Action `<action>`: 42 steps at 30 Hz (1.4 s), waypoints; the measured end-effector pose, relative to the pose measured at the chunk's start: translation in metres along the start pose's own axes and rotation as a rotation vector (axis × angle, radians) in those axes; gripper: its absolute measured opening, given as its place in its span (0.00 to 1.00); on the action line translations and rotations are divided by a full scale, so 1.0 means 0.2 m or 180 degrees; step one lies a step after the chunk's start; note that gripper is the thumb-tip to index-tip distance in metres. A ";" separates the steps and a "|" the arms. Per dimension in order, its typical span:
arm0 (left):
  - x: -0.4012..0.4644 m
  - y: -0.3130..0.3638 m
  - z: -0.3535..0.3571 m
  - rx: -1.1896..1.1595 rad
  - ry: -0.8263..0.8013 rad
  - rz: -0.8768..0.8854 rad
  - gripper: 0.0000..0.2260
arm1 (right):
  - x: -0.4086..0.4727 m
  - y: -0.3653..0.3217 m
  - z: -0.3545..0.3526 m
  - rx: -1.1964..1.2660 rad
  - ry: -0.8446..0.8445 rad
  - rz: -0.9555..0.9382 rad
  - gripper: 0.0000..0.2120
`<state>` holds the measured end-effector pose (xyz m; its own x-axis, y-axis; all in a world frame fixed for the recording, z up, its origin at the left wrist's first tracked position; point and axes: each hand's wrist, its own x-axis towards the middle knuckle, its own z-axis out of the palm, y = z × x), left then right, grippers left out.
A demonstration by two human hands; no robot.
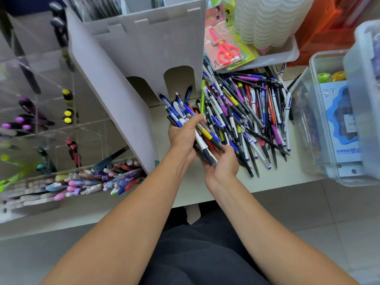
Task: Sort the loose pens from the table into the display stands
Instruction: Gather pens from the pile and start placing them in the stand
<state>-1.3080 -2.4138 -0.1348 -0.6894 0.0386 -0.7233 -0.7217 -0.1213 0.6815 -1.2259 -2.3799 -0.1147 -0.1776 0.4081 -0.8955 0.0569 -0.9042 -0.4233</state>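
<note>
The left hand (182,136) grips a bundle of pens (185,118) above the table (226,184), just left of the loose pile (253,116); the right hand (221,163) cups its lower ends, fingers half-curled. Light, stiff, slick barrels — likely to slide, so best squeezed mid-length before going into the grey display stand (131,58).

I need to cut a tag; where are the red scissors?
Head view, upper right: the red scissors, packaged, lean in the white tray above the loose pens.
</note>
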 end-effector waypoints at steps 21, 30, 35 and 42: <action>-0.08 0.17 -0.18 0.2101 -0.1855 0.0604 0.08 | 0.09 -0.50 0.34 -0.3492 -0.2509 -0.2271 0.26; -0.15 0.22 -0.17 0.1895 -0.2065 0.0041 0.09 | 0.05 -0.45 0.26 -0.3697 -0.2382 -0.2341 0.29; -0.21 0.32 -0.14 0.1735 -0.1978 -0.0122 0.12 | -0.03 -0.48 0.22 -0.3412 -0.2467 -0.2410 0.27; -0.48 0.57 -0.17 0.0913 -0.1989 0.0423 0.06 | -0.32 -0.54 0.22 -0.1956 -0.2305 -0.2903 0.20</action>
<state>-1.3232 -2.4648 0.0084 -0.6170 0.6152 -0.4907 -0.5573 0.0987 0.8244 -1.2645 -2.3131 -0.0054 -0.8615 0.5039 -0.0625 0.0377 -0.0591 -0.9975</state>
